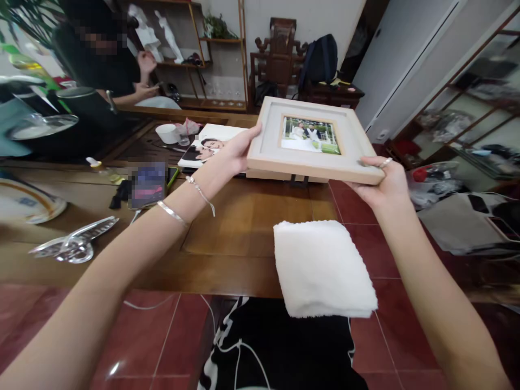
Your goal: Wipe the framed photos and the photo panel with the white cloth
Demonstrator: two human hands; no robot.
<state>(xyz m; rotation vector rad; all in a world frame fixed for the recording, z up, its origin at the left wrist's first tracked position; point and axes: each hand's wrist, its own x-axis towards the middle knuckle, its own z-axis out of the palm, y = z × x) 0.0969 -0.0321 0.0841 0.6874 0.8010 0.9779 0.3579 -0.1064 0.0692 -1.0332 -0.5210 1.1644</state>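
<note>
Both my hands grip a light wooden picture frame (pixel 353 132) above the far part of the wooden table (pixel 244 216). A small outdoor photo of two seated people (pixel 311 135) sits in the middle of its pale mat. My left hand (pixel 242 149) is closed on the frame's left edge, its fingers partly hidden beneath. At the near right corner my right hand (pixel 384 179) clasps it, thumb on top and fingers under. Below lies a folded white cloth (pixel 323 268), over the table's near right corner. Under and behind the frame, other flat things are partly covered.
A photo print or album (pixel 225 131) lies left of the frame, with a white cup (pixel 167 133) behind. A phone (pixel 147 184), a small dropper bottle (pixel 105 170) and a shiny metal tool (pixel 77 244) lie on the left. Another person (pixel 101 59) sits across the table.
</note>
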